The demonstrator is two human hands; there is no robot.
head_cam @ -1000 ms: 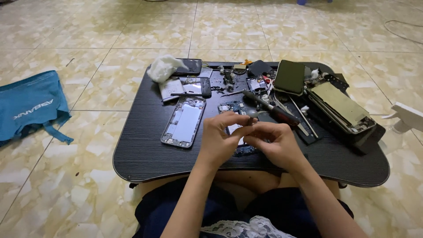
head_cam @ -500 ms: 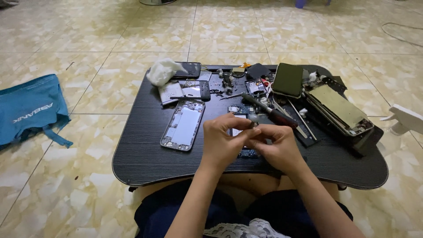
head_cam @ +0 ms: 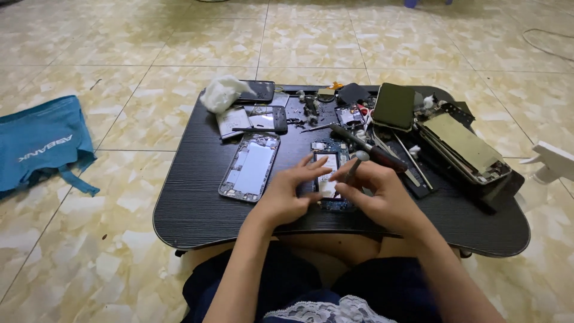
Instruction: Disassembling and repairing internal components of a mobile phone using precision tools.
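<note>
both hands have dropped to the opened phone (head_cam: 330, 179) at frame centre: left hand (head_cam: 286, 197) open, steadying; right hand (head_cam: 376, 197) now pinching a thin tool (head_cam: 354, 166).

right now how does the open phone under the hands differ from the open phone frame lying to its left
The open phone is half covered by the left hand and right hand; the phone frame lies untouched. The open phone shows a dark blue inside with a white patch; the phone frame looks silver with a pale blue-white centre. The phone frame lies tilted; the open phone sits straighter. Both lie flat and opened on the black table.
</note>
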